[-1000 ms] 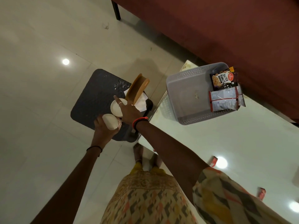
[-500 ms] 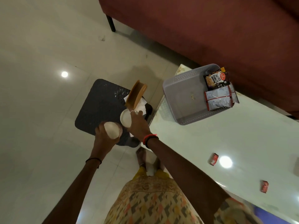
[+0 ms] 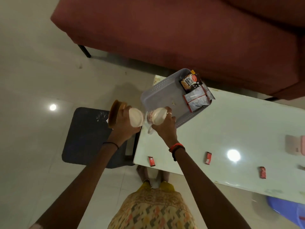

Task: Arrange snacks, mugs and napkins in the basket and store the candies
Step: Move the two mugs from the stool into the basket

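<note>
My left hand [image 3: 123, 124] grips a white mug [image 3: 136, 117], held over the table's left end. My right hand [image 3: 165, 128] grips a second white mug [image 3: 156, 116] with a reddish print, just in front of the grey perforated basket [image 3: 158, 95]. Two snack packets lie in the basket's right side: a dark salted peanuts pack [image 3: 190, 82] and a clear white one [image 3: 197, 100]. Three red wrapped candies lie on the white table [image 3: 231, 126]: a first candy [image 3: 151, 161], a second candy [image 3: 208, 158] and a third candy [image 3: 262, 172].
A brown holder [image 3: 113, 114] stands on a dark stool [image 3: 85, 134] left of the table, partly behind my left hand. A maroon sofa [image 3: 181, 30] runs behind the table. A pink box [image 3: 295, 145] sits at the right edge, a blue object [image 3: 287, 210] at the bottom right.
Both hands have lifted the mugs off the stool and carried them right, up to the basket's near edge. The view has swung right, showing more table and candies.
</note>
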A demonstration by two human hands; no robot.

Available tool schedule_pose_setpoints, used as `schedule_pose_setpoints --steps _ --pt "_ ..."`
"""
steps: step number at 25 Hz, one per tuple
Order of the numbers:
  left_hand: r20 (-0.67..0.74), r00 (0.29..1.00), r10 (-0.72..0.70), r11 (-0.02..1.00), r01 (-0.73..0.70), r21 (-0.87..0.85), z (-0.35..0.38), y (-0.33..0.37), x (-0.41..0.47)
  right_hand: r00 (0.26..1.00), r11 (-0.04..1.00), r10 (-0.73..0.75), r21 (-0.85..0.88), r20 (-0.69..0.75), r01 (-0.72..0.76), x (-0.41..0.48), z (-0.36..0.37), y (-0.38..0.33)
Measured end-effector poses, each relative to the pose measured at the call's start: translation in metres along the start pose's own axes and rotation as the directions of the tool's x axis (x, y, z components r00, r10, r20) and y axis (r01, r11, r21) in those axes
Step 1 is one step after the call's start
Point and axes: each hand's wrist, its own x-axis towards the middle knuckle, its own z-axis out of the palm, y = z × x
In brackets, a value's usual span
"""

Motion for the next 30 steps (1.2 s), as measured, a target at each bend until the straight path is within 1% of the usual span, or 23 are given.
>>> schedule_pose_setpoints --steps 1,2,3,5,7,10,13,19,21,25,28,30 --pt "0.005 0.998 0.068 0.994 -0.068 0.087 0.002 0.010 0.015 0.999 1.000 0.025 0.020 -0.034 -0.024 0.009 -0.008 0.002" --pt "0.024 0.993 0.117 0.983 -0.119 0.137 0.005 0.019 0.030 0.997 0.998 0.046 0.037 -0.060 -0.044 0.018 -0.015 0.003" --pt "0.058 0.986 0.154 0.975 -0.161 0.150 0.010 0.028 0.043 0.995 0.997 0.065 0.050 -0.081 -0.061 0.026 -0.022 0.005" --pt "0.152 0.968 0.199 0.971 -0.216 0.106 0.025 0.043 0.072 0.990 0.994 0.095 0.059 -0.108 -0.089 0.045 -0.033 0.010" --pt "0.231 0.952 0.201 0.973 -0.222 0.069 0.042 0.052 0.100 0.986 0.992 0.114 0.062 -0.125 -0.107 0.062 -0.040 0.017" --pt "0.286 0.943 0.173 0.968 -0.216 0.127 0.068 0.055 0.135 0.977 0.985 0.158 0.092 -0.146 -0.145 0.086 -0.045 0.028" --pt "0.333 0.920 0.207 0.949 -0.271 0.159 0.090 0.056 0.166 0.972 0.976 0.195 0.124 -0.134 -0.179 0.104 -0.047 0.039" --pt "0.428 0.859 0.280 0.924 -0.363 0.124 0.111 0.059 0.227 0.963 0.968 0.230 0.137 -0.141 -0.211 0.129 -0.034 0.060" --pt "0.468 0.835 0.288 0.924 -0.372 0.095 0.117 0.061 0.242 0.961 0.966 0.238 0.141 -0.141 -0.218 0.136 -0.030 0.063" --pt "0.505 0.816 0.279 0.934 -0.353 0.054 0.125 0.068 0.265 0.955 0.961 0.266 0.117 -0.131 -0.251 0.146 -0.027 0.066" --pt "0.532 0.795 0.290 0.923 -0.379 0.063 0.130 0.076 0.272 0.947 0.953 0.294 0.112 -0.130 -0.281 0.151 -0.029 0.067" --pt "0.518 0.795 0.317 0.917 -0.397 0.048 0.134 0.080 0.274 0.944 0.951 0.303 0.110 -0.130 -0.290 0.153 -0.030 0.067"
